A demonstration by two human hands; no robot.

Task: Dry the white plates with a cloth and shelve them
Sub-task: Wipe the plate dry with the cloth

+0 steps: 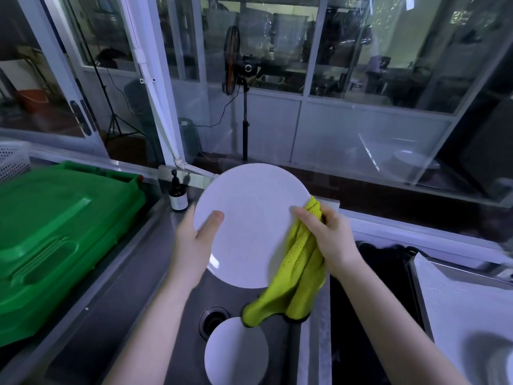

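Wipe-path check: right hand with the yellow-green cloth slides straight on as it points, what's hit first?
Likely the left hand, whose thumb lies on the held round white plate; depth unclear.

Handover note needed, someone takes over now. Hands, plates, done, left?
Left hand grips the raised white plate by its left edge, thumb on its face.
Right hand holds the green cloth against the plate's right edge.
Second white plate lies in the sink near the drain.
Done: nothing shelved that I can see.
Left: finish drying this plate, shelve it, then the sink one.

Dim, bluish light; wide-angle bending at the edges, glare on the glass panels (374, 65).
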